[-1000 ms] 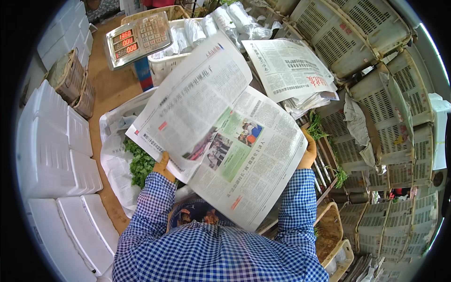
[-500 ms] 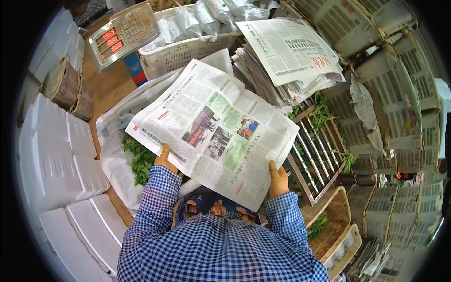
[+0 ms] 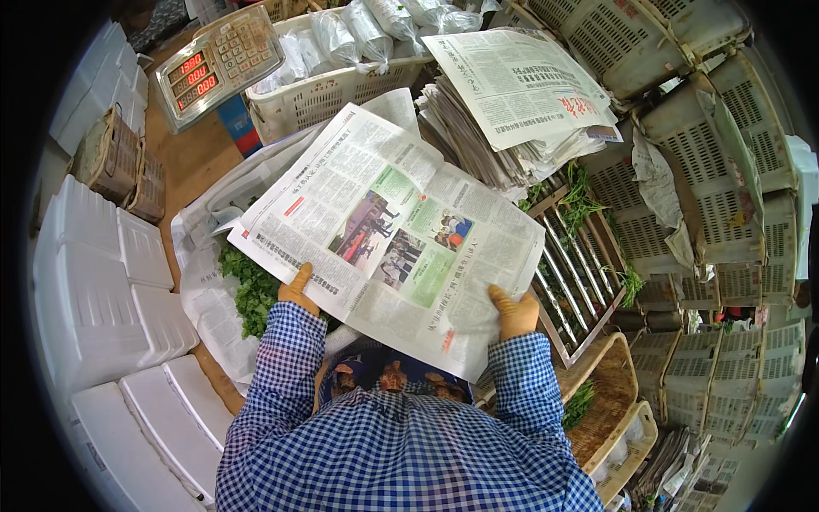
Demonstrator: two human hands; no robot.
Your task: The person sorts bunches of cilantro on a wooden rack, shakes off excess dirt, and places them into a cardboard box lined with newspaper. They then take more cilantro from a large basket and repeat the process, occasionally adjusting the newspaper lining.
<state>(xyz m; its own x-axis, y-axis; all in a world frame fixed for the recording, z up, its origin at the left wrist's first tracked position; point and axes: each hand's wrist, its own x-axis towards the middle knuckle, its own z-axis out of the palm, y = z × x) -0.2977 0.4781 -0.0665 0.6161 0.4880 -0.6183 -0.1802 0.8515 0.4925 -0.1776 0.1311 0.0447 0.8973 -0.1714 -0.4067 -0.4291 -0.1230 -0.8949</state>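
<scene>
An opened newspaper sheet with colour photos and green panels is stretched between my two hands. My left hand pinches its lower left edge, thumb on top. At the lower right edge my right hand grips the paper the same way; the fingers underneath are hidden. Below the sheet, leafy green herbs lie in a paper-lined white basket, mostly covered by the newspaper. Beyond my right hand is a stack of newspapers.
A digital scale with red digits stands far left, by a white crate of plastic-wrapped bundles. White foam boxes line the left. A metal-barred rack with green sprigs lies right, before stacked crates.
My right hand has shifted slightly right, and the sheet's right edge is bent a little more. The left hand barely moves. The scale's lit digits differ.
</scene>
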